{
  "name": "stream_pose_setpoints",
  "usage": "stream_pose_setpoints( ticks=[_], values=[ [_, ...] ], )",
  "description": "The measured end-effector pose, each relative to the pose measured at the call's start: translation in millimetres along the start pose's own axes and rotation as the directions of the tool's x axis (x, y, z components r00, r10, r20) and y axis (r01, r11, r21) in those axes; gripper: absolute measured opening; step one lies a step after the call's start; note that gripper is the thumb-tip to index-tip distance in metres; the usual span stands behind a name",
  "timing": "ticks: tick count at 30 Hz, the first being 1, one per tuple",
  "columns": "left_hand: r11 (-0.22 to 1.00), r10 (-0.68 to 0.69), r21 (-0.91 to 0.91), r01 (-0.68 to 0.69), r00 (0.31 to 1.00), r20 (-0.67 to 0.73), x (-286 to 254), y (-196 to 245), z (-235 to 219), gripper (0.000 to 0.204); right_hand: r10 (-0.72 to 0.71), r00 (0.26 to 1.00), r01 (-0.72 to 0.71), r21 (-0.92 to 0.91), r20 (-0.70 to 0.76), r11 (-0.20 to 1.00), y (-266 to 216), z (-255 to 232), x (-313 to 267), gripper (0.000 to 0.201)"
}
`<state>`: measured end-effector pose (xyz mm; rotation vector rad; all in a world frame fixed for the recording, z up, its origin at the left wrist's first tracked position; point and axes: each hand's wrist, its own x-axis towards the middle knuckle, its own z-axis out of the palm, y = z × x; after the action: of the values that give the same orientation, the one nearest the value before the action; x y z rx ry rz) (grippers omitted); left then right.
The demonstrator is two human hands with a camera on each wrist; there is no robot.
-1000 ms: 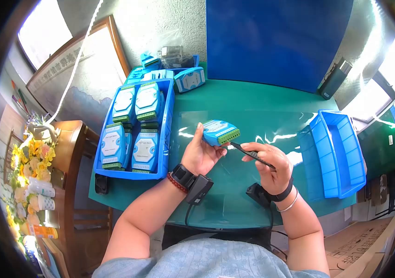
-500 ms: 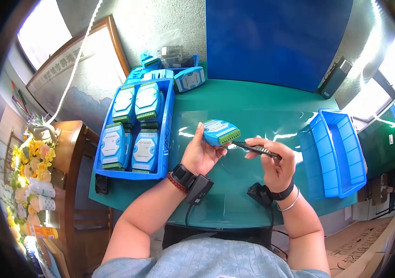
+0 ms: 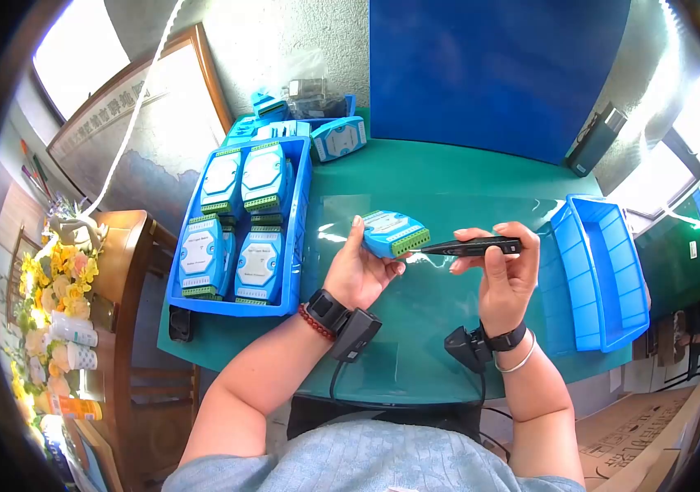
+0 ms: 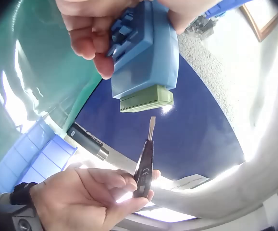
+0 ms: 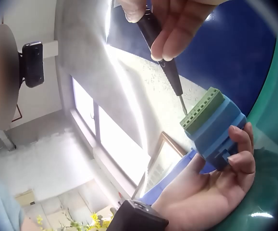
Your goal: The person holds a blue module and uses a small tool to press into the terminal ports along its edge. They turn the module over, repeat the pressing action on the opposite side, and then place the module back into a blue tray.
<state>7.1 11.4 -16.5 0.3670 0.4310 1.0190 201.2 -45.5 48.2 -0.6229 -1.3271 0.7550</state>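
My left hand [image 3: 355,275] holds a blue module [image 3: 384,226] with a pale label, thumb on one side and fingers beneath. A green screw-terminal strip [image 4: 146,99] runs along the module's end and faces my right hand [image 3: 506,287]. That hand pinches a black screwdriver [image 3: 485,245] between thumb and fingers, the shaft lying almost level in the head view. Its flat metal blade [image 4: 152,126] points at the terminal strip, and in the right wrist view the blade's end is right at the strip's edge.
On the left, a blue bin [image 3: 304,221] holds several similar modules. Another blue bin [image 3: 608,279] stands at the right, tilted in view. More modules [image 3: 339,139] lie behind the left bin. A blue panel [image 3: 497,74] rises at the table's back, with a dark box [image 3: 597,141] beside it.
My right hand has shifted to the right and turned, swinging the screwdriver from a slant to almost level with its blade still near the terminal strip. My left hand keeps the module nearly in place.
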Motion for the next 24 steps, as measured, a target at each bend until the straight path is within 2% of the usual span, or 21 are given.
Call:
stream_pose_setpoints(
  ticks=[8, 14, 18, 21, 24],
  values=[
    [1.000, 0.002, 0.008, -0.002, 1.000, 0.015, -1.7, 0.6, 2.7, 0.055, -0.011, 0.999, 0.010, 0.024, 0.030, 1.000, 3.6, 4.3, -2.8, 0.023],
    [1.000, 0.004, -0.009, -0.004, 1.000, 0.020, 0.1, -0.2, -1.7, 0.053, -0.184, 0.971, 0.199, -0.090, 0.155, 0.976, 3.4, 5.8, -6.8, 0.021],
    [1.000, 0.011, -0.011, -0.011, 0.999, 0.032, -0.3, 0.2, -0.1, 0.054, -0.322, 0.896, 0.391, -0.198, 0.307, 0.899, 4.1, 4.0, -5.2, 0.018],
    [1.000, 0.008, -0.011, -0.007, 0.999, 0.039, -0.1, 0.3, -1.7, 0.056, -0.342, 0.861, 0.443, -0.224, 0.376, 0.868, 1.8, 2.6, -1.6, 0.019],
    [1.000, 0.008, -0.010, -0.007, 0.999, 0.031, 0.4, -0.5, -2.3, 0.057, -0.334, 0.867, 0.432, -0.221, 0.371, 0.875, 1.5, 2.5, -2.4, 0.019]
  ],
)
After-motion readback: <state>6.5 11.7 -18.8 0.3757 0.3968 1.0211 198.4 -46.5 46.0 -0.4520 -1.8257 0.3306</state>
